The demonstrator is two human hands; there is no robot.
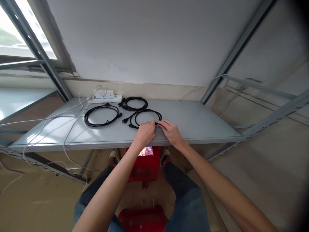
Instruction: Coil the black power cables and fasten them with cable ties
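Near the front edge of the grey metal shelf (193,122) lies a coiled black cable (151,110) with plug ends at its left. My left hand (146,132) is closed at the near right part of this coil, fingers curled on it. Close beside it, my right hand (171,131) pinches the same coil with thumb and fingertips. What exactly sits between the fingertips is too small to make out. A second black coil (101,125) rests to the left, and a third black coil (135,109) lies behind, touching or almost touching the held one.
A white power strip (116,98) with several white chargers (104,93) stands at the back left. White cords (72,127) trail over the shelf's left part and hang to the floor. Metal uprights (238,51) frame the sides. Below are a red stool (145,170) and a lit screen (146,151).
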